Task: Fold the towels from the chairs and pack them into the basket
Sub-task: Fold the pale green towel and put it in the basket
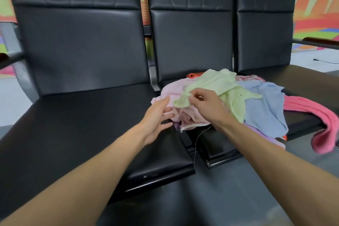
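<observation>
towels [229,101] lie in a loose, unfolded heap on the seat of the middle chair [190,42], right of the frame's centre, and spill onto the seat of the right chair [264,33]. a light green towel [216,82] lies on top, with a pale pink towel [174,91] under its left side and a light blue towel [264,104] under its right side. a hot pink towel [315,115] trails off to the right and hangs over the front edge of the right chair's seat. a purple towel [262,135] peeks out beneath the blue one, a small patterned reddish cloth [187,121] shows at the near edge of the heap, and an orange cloth [194,75] sticks out at the back against the backrest. a thin loose thread [197,141] dangles from the heap down between the seats. the right grip [205,104], a bare hand reaching in from the lower right, pinches the near corner of the light green towel between thumb and forefinger. the left grip [157,117], reaching in from the lower left, is spread with its fingers fairly straight, their tips touching the left edge of the pale pink towel and holding nothing. the left chair [82,115], black and padded like the other two, fills the left half of the frame. a colourful wall mural [315,5] shows in the upper right.
</observation>
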Demonstrator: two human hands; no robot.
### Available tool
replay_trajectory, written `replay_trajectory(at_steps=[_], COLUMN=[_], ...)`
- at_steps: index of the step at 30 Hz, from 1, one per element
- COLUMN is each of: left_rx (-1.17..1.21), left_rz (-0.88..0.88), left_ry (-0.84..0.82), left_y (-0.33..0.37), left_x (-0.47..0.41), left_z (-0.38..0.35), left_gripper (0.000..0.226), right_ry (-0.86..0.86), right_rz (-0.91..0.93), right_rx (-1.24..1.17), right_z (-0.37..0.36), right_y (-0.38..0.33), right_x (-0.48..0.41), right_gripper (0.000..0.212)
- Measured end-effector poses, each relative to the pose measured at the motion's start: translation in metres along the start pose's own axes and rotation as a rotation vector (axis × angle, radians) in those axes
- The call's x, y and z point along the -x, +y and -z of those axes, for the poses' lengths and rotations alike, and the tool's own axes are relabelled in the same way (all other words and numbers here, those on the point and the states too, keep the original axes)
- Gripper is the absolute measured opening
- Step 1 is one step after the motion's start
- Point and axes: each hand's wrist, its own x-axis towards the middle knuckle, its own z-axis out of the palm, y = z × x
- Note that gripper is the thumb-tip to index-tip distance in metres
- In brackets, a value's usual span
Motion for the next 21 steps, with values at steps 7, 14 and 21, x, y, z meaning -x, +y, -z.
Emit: replay_trajectory(at_steps=[7, 14, 21], left_rx=[0.275, 0.133, 0.091], left_rz=[0.022, -0.152, -0.130], left_ry=[-0.019, 0.221, 0.592], left_y=[0.020, 0.045, 0.047], left_x=[0.024, 0.059, 0.097], left_z=[0.014, 0.076, 0.155], left_gripper=[0.031, 0.035, 0.041], right_ry=[-0.361, -0.189, -0.357], right_rz=[0.020, -0.044, 0.103], right_rx=[-0.261, 0.056, 0.449], right_z=[-0.012, -0.023, -0.063], right_y=[-0.035, -0.029, -0.038], right_x=[0.027, 0.024, 0.024], right_gripper=[0.014, 0.012, 0.020])
